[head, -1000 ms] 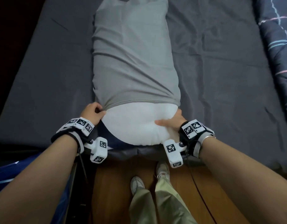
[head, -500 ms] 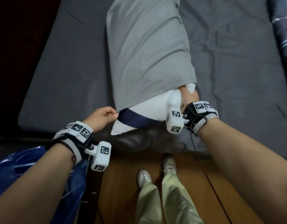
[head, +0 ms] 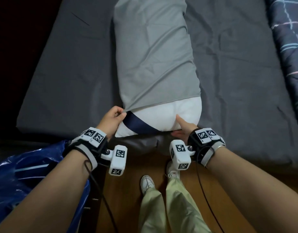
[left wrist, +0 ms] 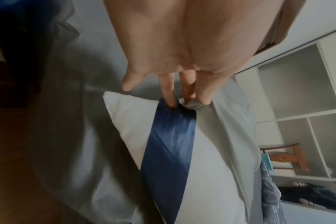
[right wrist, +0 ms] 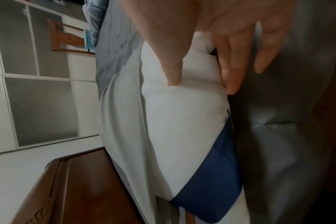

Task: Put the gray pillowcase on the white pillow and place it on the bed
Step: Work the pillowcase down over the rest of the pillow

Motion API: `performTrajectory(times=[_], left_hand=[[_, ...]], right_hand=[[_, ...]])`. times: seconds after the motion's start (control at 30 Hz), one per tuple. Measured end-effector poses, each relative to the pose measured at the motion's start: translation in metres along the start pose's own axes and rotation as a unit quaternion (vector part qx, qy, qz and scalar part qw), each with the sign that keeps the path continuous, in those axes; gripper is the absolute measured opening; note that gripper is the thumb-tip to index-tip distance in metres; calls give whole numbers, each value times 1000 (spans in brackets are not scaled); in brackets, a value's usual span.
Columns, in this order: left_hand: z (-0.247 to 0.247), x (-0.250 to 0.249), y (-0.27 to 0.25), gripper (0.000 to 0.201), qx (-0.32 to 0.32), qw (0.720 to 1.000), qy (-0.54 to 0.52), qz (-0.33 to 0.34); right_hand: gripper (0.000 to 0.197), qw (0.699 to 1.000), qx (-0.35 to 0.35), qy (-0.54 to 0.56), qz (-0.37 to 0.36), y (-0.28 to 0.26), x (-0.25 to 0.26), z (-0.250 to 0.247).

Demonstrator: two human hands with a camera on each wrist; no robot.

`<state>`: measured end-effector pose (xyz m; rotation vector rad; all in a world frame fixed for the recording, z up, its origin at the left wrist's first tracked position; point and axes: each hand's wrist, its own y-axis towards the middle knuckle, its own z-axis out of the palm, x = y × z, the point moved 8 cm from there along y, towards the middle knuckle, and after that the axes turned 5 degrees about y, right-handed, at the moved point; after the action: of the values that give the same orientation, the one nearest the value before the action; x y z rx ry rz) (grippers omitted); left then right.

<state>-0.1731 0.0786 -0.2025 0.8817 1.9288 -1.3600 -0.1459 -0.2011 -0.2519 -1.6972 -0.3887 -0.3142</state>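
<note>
The white pillow (head: 163,117) with a dark blue diagonal band (head: 138,126) lies lengthwise on the bed (head: 237,91). The gray pillowcase (head: 153,52) covers most of it; the near end sticks out bare. My left hand (head: 113,117) pinches the pillowcase's open hem at the near left corner, seen close in the left wrist view (left wrist: 190,104). My right hand (head: 183,127) grips the pillow's bare near end, thumb on top and fingers underneath; the right wrist view shows the thumb pressed into the white pillow (right wrist: 182,118).
A dark gray sheet covers the bed. A patterned navy quilt (head: 289,47) lies along the right side. A blue plastic bag (head: 29,167) sits at lower left. A wooden floor (head: 126,207) and my feet are below the bed's near edge.
The pillow, lifted and tilted half a second ago, lies flat and straight again. My right hand has come out from the pillowcase's right corner to the bare near end. My left hand keeps the hem.
</note>
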Motion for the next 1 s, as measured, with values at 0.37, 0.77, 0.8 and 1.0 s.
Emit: performTrajectory(times=[0.37,0.77,0.8,1.0], left_hand=[[8,-13,0,17,75,996,7,46],[-9,-38,41,21,-82,968,177,155],[-4,-38,43,32,-74,974,153,148],[10,-50,59,61,-54,979,128,149]], right_hand=[[27,956,254,140,38,-21,-20,106],[12,910,211,351,-57,3,41,93],[13,910,215,349,-56,1,43,88],[14,908,238,339,-53,-4,48,75]])
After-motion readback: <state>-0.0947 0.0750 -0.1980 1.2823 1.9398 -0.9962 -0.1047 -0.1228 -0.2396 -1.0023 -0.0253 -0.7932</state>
